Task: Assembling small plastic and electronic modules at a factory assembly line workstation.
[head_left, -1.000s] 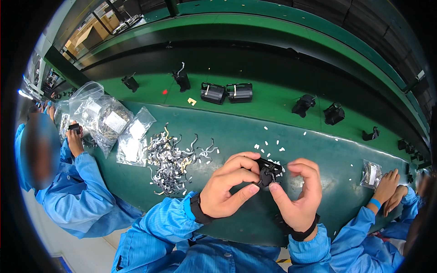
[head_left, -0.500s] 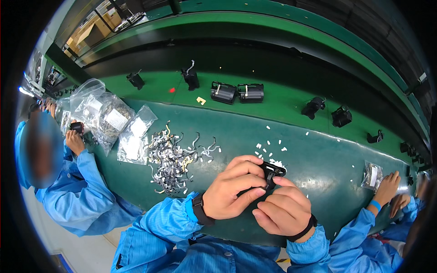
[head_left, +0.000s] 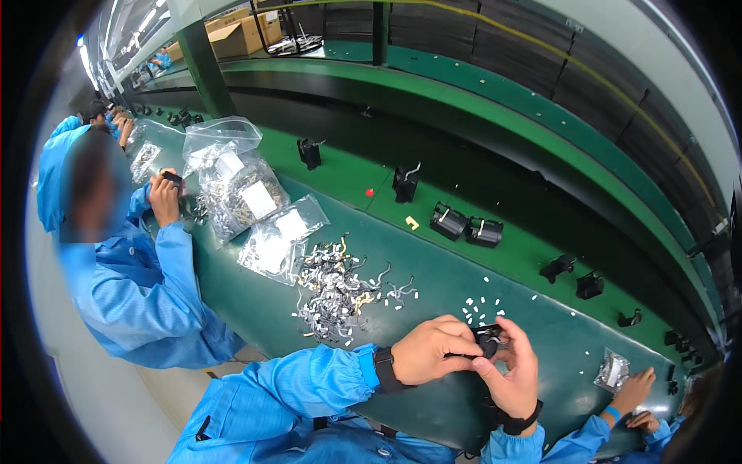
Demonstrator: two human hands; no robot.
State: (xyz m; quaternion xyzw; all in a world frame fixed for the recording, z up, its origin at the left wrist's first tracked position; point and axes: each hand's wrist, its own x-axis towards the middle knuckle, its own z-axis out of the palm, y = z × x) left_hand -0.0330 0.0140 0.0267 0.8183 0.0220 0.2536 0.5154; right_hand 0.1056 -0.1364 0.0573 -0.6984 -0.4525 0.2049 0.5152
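Over the near side of the green table I hold a small black plastic housing (head_left: 487,340) between both hands. My left hand (head_left: 429,352) is closed on its left side, with the fingers over the top and the thumb below. My right hand (head_left: 514,375) grips its right end between thumb and fingers, and part of the housing is hidden by them. Small white pieces (head_left: 479,306) lie scattered just beyond my hands. To their left is a heap of short cables with white connectors (head_left: 332,298).
Clear plastic bags (head_left: 255,189) of cables and a flatter bag (head_left: 282,240) lie beyond the heap. Black assemblies (head_left: 485,232) stand along the green ledge (head_left: 348,182) behind. Co-workers sit at left and right; a small bag (head_left: 613,370) lies near the right one's hand.
The view has swung, so the table and ledge sit differently in the picture. My right hand has gone from curled fingers at the housing's lower side to a grip around its right end.
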